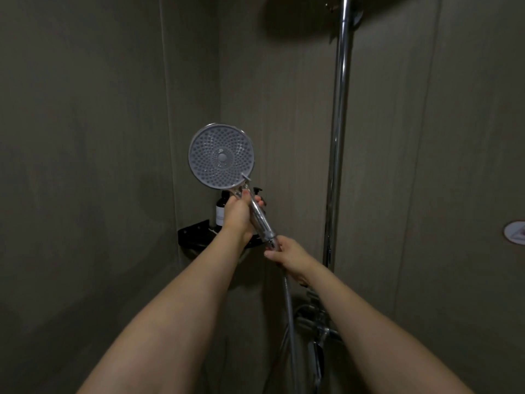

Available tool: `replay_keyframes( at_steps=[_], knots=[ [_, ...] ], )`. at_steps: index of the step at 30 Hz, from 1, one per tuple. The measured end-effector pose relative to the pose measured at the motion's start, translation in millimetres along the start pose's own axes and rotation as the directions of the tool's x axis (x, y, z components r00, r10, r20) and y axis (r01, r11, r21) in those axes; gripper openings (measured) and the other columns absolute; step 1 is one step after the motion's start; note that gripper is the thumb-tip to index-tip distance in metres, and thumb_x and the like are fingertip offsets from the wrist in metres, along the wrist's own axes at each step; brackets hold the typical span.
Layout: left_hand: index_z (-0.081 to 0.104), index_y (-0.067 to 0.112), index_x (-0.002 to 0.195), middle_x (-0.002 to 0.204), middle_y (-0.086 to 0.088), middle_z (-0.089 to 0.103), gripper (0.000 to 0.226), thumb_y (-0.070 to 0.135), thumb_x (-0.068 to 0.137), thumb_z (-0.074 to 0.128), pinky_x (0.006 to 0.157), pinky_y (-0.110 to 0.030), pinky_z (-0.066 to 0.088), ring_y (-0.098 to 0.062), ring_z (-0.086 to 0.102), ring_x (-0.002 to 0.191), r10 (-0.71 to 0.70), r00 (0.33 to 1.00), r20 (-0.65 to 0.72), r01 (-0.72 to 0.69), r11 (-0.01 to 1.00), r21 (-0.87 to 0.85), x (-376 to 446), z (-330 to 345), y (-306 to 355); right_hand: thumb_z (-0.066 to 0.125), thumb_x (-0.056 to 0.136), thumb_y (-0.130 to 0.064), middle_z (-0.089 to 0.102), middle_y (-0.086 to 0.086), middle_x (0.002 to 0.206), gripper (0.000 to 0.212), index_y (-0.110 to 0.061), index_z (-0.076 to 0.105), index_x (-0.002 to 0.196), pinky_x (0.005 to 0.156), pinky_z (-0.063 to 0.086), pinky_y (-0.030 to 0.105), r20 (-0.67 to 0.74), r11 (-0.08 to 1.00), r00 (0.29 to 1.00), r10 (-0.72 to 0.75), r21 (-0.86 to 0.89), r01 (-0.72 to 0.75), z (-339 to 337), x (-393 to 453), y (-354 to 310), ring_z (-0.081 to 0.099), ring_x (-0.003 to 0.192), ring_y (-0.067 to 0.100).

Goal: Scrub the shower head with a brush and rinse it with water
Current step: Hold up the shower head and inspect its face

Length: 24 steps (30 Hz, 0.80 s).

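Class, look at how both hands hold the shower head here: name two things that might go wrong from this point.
1. The left hand grips the shower head just below its face, near the dark bottle on the corner shelf; a swing might topple it.
2. The right hand pinches where the hose joins; twisting may loosen it.

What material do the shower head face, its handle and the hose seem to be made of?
Shower head face: it looks like matte grey plastic or rubber with rows of small nozzles, no shine. Handle: seemingly clear plastic, since it looks see-through with bright glints. Hose: probably ribbed metal, silvery and finely ringed. Left hand grips the handle; right hand holds its lower end.
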<state>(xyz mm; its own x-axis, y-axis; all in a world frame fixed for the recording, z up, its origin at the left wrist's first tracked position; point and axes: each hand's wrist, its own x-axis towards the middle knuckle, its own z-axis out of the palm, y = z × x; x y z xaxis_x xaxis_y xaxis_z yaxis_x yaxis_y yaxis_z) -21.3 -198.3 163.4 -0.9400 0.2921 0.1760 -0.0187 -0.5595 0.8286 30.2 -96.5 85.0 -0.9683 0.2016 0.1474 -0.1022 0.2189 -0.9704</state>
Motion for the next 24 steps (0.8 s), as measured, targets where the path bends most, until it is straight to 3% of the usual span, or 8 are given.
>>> replay_keyframes(
  at_steps=[3, 5, 9, 14, 17, 20, 24],
  knots=[
    [0.046, 0.015, 0.081, 0.071, -0.003, 0.051, 0.02, 0.019, 0.1, 0.039, 0.054, -0.023, 0.047, -0.013, 0.051, 0.062, 0.006, 1.0, 0.009, -0.006, 0.999, 0.034, 1.3, 1.0, 2.1, 0.034, 0.101, -0.016, 0.054, 0.006, 0.076, 0.021, -0.014, 0.052, 0.091, 0.06, 0.04, 0.02, 0.138, 0.961, 0.987, 0.078, 0.253, -0.112, 0.2, -4.4, -3.7, 0.049, 0.062, 0.01],
    [0.046, 0.015, 0.082, 0.072, -0.002, 0.051, 0.02, 0.019, 0.1, 0.038, 0.053, -0.023, 0.046, -0.012, 0.051, 0.062, 0.01, 1.0, 0.016, -0.011, 0.999, 0.043, -0.4, -0.6, 2.1, 0.032, 0.101, -0.016, 0.054, 0.005, 0.077, 0.025, -0.01, 0.054, 0.093, 0.064, 0.041, 0.021, 0.193, 0.962, 0.976, 0.097, 0.235, -0.142, -6.7, -5.9, -7.5, 0.049, 0.066, 0.011],
    [0.045, 0.016, 0.084, 0.072, -0.001, 0.052, 0.019, 0.019, 0.1, 0.037, 0.06, -0.027, 0.046, -0.013, 0.052, 0.065, 0.004, 1.0, 0.001, -0.004, 0.999, -0.034, -1.6, -2.7, 0.5, 0.042, 0.097, -0.008, 0.054, 0.004, 0.075, 0.02, -0.012, 0.051, 0.08, 0.051, 0.042, 0.015, 0.089, 0.995, 0.995, 0.045, 0.087, -0.052, -5.7, -4.0, -10.4, 0.048, 0.06, 0.009],
    [0.047, 0.017, 0.086, 0.075, -0.002, 0.053, 0.017, 0.02, 0.1, 0.038, 0.065, -0.028, 0.046, -0.013, 0.054, 0.069, 0.003, 1.0, -0.015, -0.004, 1.0, -0.02, -0.1, -2.5, 2.1, 0.038, 0.099, -0.014, 0.064, 0.004, 0.085, 0.021, -0.014, 0.059, 0.094, 0.061, 0.041, 0.021, 0.109, 0.978, 0.992, 0.069, 0.188, -0.089, -8.3, -6.0, -7.9, 0.053, 0.07, 0.009],
    [0.046, 0.016, 0.084, 0.075, -0.002, 0.052, 0.018, 0.019, 0.1, 0.037, 0.064, -0.028, 0.046, -0.013, 0.053, 0.069, 0.011, 1.0, -0.019, -0.012, 0.999, -0.036, -1.3, -0.1, 1.9, 0.046, 0.095, -0.007, 0.06, 0.004, 0.08, 0.014, -0.012, 0.054, 0.085, 0.055, 0.041, 0.019, 0.046, 0.985, 0.998, 0.031, 0.17, -0.039, -7.1, -8.4, -10.3, 0.053, 0.064, 0.007],
    [0.047, 0.016, 0.085, 0.075, -0.003, 0.052, 0.018, 0.019, 0.1, 0.038, 0.065, -0.027, 0.046, -0.014, 0.053, 0.068, 0.005, 1.0, -0.009, -0.006, 1.0, -0.03, -2.3, 1.6, 2.3, 0.038, 0.099, -0.016, 0.062, 0.004, 0.083, 0.02, -0.013, 0.056, 0.091, 0.057, 0.038, 0.022, 0.06, 0.956, 0.997, 0.051, 0.285, -0.066, -7.4, -7.9, -8.8, 0.053, 0.07, 0.01],
    [0.046, 0.016, 0.085, 0.075, -0.002, 0.052, 0.018, 0.019, 0.1, 0.038, 0.064, -0.027, 0.046, -0.014, 0.052, 0.067, 0.015, 1.0, -0.009, -0.015, 1.0, -0.023, -3.3, 2.2, 0.7, 0.044, 0.097, -0.011, 0.062, 0.004, 0.085, 0.016, -0.012, 0.057, 0.088, 0.051, 0.041, 0.016, 0.026, 0.972, 0.998, 0.06, 0.227, -0.065, -6.9, -10.2, -8.2, 0.053, 0.069, 0.009]
  ],
)
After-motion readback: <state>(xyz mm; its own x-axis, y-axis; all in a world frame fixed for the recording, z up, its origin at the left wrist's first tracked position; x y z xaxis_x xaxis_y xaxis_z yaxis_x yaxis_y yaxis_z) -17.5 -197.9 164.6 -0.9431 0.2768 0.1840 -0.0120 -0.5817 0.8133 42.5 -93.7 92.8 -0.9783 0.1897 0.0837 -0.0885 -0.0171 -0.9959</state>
